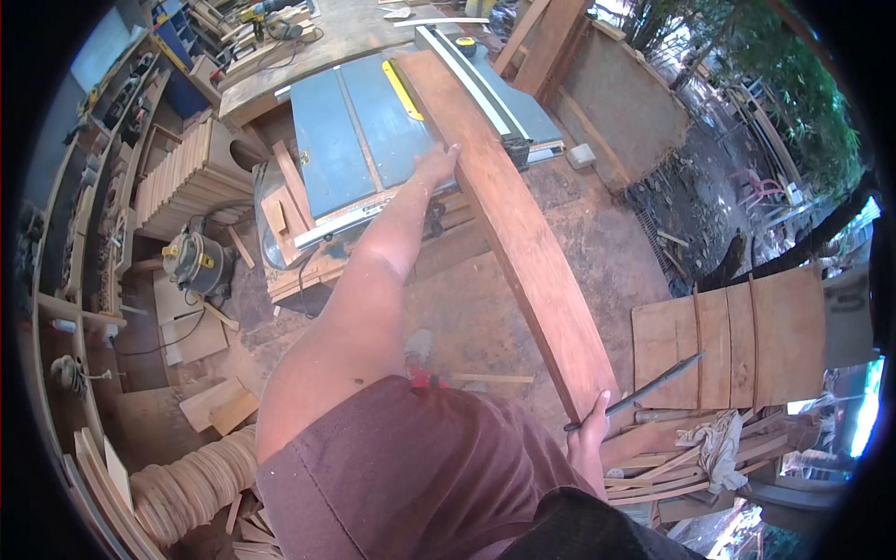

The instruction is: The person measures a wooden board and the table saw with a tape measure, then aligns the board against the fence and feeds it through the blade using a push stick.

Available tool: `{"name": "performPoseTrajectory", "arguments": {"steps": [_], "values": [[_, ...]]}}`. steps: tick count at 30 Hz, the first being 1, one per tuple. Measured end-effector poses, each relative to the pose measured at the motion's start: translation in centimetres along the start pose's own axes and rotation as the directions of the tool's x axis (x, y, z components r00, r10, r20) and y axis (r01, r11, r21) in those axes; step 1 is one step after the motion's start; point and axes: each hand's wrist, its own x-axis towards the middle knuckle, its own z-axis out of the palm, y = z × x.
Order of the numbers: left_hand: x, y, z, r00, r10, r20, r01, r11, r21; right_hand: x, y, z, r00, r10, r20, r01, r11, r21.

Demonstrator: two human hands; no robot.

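A long reddish-brown wooden plank [527,238] runs from the table saw down toward my body. Its far end lies on the saw's blue-grey top [327,131], between the yellow throat plate [401,89] and the long rip fence [476,89]. With the arm stretched forward, my left hand [437,166] grips the plank's left edge near the front of the saw. My right hand [592,437] is closed at the plank's near end, and a thin dark stick [653,381] also passes through its grasp. The saw blade is not visible.
A shop vacuum [199,261] and stacked wooden pieces [187,168] stand at left, beside loaded shelves [103,196]. Wide boards [733,341] and a heap of wood strips [663,476] with a cloth [719,448] lie at right. A workbench [345,37] adjoins the saw's far side.
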Motion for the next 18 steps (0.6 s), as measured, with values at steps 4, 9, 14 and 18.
{"name": "performPoseTrajectory", "arguments": {"steps": [4, 9, 14, 18], "values": [[-0.5, -0.2, 0.3, 0.991, 0.073, -0.111, -0.075, 0.997, -0.015, -0.5, -0.4, 1.3, 0.999, -0.003, 0.034, 0.003, 1.0, 0.007], [-1.8, 0.6, -0.5, 0.999, 0.045, -0.025, -0.045, 0.999, -0.002, -0.2, -0.3, 2.9, 0.996, -0.03, 0.089, 0.027, 0.999, 0.034], [-1.1, -0.1, 0.2, 0.999, 0.041, -0.014, -0.041, 0.999, 0.008, -0.7, -0.6, 4.9, 0.994, -0.045, 0.103, 0.046, 0.999, -0.005], [-1.9, 1.0, -0.5, 0.999, 0.036, 0.001, -0.036, 0.997, 0.061, -0.1, -0.1, 6.3, 0.986, -0.092, 0.142, 0.094, 0.996, -0.003]]}}
